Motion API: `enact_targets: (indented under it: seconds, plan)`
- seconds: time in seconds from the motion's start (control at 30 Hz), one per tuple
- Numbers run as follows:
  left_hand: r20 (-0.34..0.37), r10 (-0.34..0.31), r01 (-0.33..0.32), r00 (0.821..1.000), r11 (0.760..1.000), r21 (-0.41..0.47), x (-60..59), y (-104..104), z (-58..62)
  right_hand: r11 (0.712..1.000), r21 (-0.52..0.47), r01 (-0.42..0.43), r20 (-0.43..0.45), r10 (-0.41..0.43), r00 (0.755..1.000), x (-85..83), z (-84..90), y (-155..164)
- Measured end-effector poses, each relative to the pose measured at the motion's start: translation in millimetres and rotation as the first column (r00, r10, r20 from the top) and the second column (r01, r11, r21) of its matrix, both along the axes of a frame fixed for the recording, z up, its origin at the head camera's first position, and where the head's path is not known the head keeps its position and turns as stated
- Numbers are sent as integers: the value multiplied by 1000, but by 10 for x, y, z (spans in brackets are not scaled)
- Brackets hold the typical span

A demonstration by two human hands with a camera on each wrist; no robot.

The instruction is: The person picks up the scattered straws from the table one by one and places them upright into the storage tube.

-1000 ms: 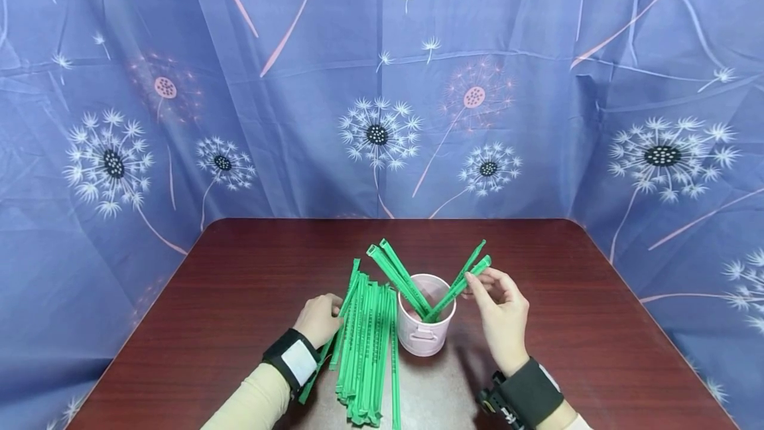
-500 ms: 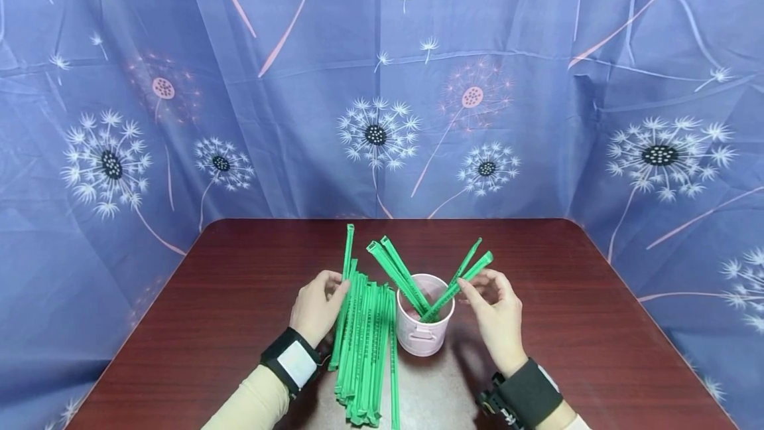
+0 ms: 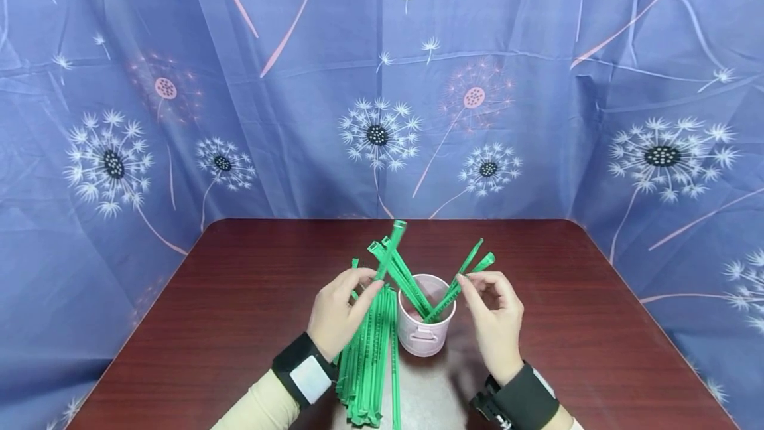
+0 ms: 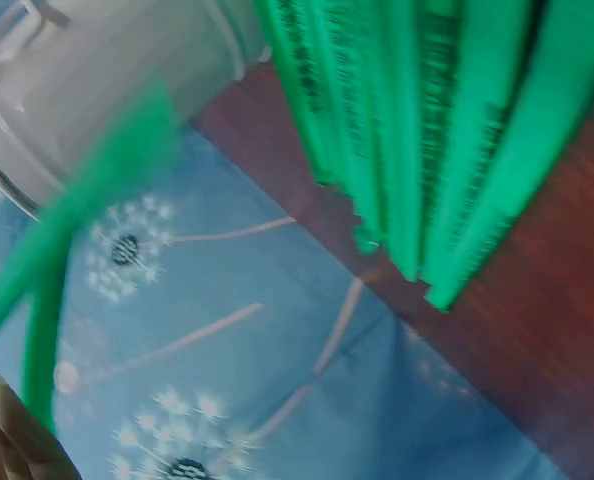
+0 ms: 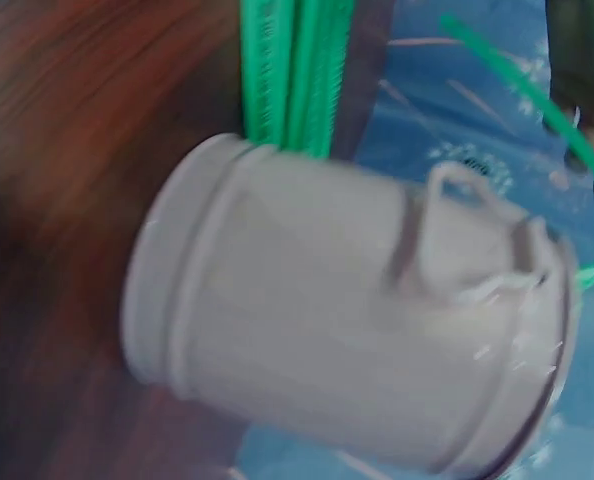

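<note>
Nearest the camera, a pile of green strips [image 3: 365, 357] lies flat on the dark red desk [image 3: 227, 324], long axis running toward the person, just left of a small pink bucket [image 3: 425, 327]. Left hand [image 3: 341, 314], black wrist strap with a white patch, is above the far end of the pile; its fingers pinch one green strip [image 3: 389, 251] lifted off the pile, tilted up and to the right, its top end crossing in front of the strips leaning left in the bucket. Right hand [image 3: 492, 317] is just right of the bucket, thumb and forefinger pinching the upper part of a leaning strip [image 3: 461, 284] whose lower end sits inside the bucket. Bucket stands upright on the desk between the two hands, with a small handle on its near side; two strips lean out to the left and two to the right, forming a V. Left wrist view is blurred: pile ends [image 4: 427, 150], bucket wall [image 4: 97, 80], a fingertip at the bottom left corner; the grip probably can't be confirmed there. Right wrist view is blurred too, showing the bucket [image 5: 347, 320] side and handle, green strips behind it. Beyond the desk hangs a blue cloth backdrop [image 3: 382, 85] printed with dandelions.
</note>
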State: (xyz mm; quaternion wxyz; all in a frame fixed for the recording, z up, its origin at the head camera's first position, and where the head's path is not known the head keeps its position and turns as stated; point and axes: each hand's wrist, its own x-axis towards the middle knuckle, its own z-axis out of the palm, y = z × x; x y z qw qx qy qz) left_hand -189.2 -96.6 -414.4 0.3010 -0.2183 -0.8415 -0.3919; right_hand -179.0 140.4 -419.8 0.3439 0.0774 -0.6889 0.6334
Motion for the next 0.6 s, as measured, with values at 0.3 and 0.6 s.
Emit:
enact_targets:
  seconds: [0.3, 0.6]
  plan:
    - [-77, -145, 134, 986, 982, -131, 126, 180, 51, 961, 65, -269, -70, 273, 959, 169, 148, -158]
    - [-141, -232, 205, 962, 961, -184, 153, 219, 80, 919, -28, -394, -242, 376, 894, 209, 240, -248]
